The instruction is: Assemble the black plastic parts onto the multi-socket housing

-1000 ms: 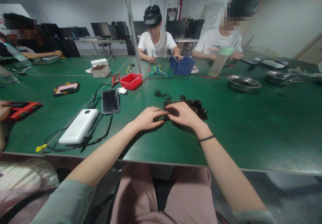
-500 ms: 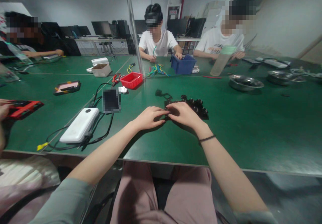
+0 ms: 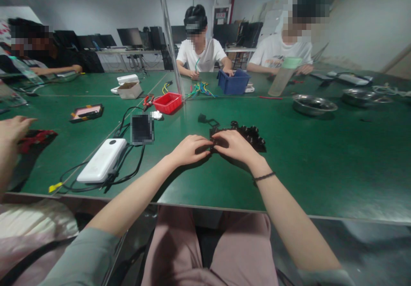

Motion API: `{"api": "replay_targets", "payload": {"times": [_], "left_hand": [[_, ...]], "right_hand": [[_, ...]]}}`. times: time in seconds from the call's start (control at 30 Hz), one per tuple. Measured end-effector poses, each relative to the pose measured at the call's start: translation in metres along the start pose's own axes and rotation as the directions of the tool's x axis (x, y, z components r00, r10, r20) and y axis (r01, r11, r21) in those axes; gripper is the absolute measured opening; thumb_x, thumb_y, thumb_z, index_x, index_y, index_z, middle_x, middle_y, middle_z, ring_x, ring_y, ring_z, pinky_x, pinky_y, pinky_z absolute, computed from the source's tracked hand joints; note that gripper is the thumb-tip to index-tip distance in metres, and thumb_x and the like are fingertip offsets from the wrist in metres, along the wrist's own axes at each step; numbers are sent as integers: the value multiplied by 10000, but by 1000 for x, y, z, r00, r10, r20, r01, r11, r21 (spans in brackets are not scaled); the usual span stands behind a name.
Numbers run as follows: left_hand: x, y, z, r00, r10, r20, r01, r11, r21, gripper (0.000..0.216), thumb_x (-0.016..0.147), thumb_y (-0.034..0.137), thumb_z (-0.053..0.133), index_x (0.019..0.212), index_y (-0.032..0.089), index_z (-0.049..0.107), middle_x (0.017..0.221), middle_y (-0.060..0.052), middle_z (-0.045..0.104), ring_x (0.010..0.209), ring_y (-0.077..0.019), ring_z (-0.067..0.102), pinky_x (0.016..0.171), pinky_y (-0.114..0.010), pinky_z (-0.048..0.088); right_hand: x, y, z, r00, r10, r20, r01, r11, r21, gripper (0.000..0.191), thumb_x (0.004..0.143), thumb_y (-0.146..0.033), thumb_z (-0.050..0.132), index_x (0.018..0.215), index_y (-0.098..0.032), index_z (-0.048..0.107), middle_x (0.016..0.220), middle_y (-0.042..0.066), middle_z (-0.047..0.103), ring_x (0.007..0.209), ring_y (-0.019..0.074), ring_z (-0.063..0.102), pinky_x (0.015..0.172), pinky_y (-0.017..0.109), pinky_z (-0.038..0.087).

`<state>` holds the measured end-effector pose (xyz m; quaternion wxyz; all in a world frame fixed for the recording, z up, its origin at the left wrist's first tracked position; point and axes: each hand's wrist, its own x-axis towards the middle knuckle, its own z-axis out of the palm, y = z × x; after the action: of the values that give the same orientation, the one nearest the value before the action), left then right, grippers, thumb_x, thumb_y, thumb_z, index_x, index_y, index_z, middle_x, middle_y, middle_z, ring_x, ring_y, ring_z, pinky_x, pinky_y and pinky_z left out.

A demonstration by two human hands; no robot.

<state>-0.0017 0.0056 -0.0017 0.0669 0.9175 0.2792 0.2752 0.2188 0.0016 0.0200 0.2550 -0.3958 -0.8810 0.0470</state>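
On the green table (image 3: pixel 305 170) in front of me lies a flat black panel (image 3: pixel 257 138) that bears several round, shiny black pieces. Its left end is between my two hands. My left hand (image 3: pixel 192 149) comes in from the left, its fingers curved and closed against that end. From the right my right hand (image 3: pixel 234 144) reaches over the panel, thumb and fingers bent in a pinch. The fingertips of both hands meet there, and they hide most of what they grip. Just beyond them lies a small black piece with a loop (image 3: pixel 208 120).
Left of my arms are a white power bank (image 3: pixel 102 161) with black cables and a blurred-out dark device (image 3: pixel 142 129). Beyond stand a red tray (image 3: pixel 168 102), a metal pole (image 3: pixel 169 33), a blue bin (image 3: pixel 233 82) and metal bowls (image 3: pixel 314 105). A neighbour's hand (image 3: pixel 14 127) is at far left.
My hands and the black panel stay nearly in place. At far left, the neighbour's hand has lifted off the red object, which now lies on the table.
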Motion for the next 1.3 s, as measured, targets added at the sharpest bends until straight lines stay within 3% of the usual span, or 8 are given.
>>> {"api": "replay_targets", "payload": {"times": [0.33, 0.6, 0.93, 1.1, 1.3], "left_hand": [[0, -2, 5, 995, -76, -67, 73, 996, -53, 244, 918, 273, 521, 1085, 166, 663, 1080, -90, 722, 1001, -213, 670, 900, -371, 519], [5, -6, 6, 994, -113, -6, 113, 994, -2, 200, 860, 177, 556, 1015, 179, 682, 1060, -81, 722, 991, -208, 676, 906, -362, 530], [16, -17, -1, 985, -170, 36, 169, 985, 39, 222, 854, 216, 555, 1030, 178, 683, 1094, -92, 701, 1040, -210, 660, 954, -359, 520], [24, -34, -8, 949, -316, 21, 312, 944, 103, 310, 851, 288, 567, 1107, 139, 657, 1157, -132, 666, 1109, -255, 624, 1007, -407, 487], [34, -50, -8, 896, -443, -28, 443, 890, 111, 441, 847, 309, 579, 1252, 135, 583, 1271, -144, 588, 1214, -259, 562, 1072, -400, 431]], "right_hand": [[-1, 0, -1, 1000, 14, -22, -14, 1000, 1, 258, 864, -291, 644, 1086, -162, 669, 1090, 117, 728, 1017, 271, 669, 924, 436, 492], [-1, 1, -5, 994, 85, -74, -89, 995, -50, 216, 914, -221, 530, 1069, -161, 668, 1110, 122, 726, 1042, 267, 665, 938, 434, 485], [0, 6, -6, 964, 183, -192, -206, 973, -107, 220, 882, -179, 496, 1021, -166, 667, 1030, 115, 744, 965, 282, 677, 885, 439, 489], [0, 12, -4, 938, 218, -269, -249, 965, -88, 205, 861, -183, 505, 984, -189, 669, 977, 107, 747, 924, 289, 678, 850, 449, 497], [1, 14, -3, 935, 241, -261, -271, 959, -85, 205, 854, -181, 500, 979, -181, 663, 974, 117, 742, 927, 293, 673, 859, 460, 494]]}}
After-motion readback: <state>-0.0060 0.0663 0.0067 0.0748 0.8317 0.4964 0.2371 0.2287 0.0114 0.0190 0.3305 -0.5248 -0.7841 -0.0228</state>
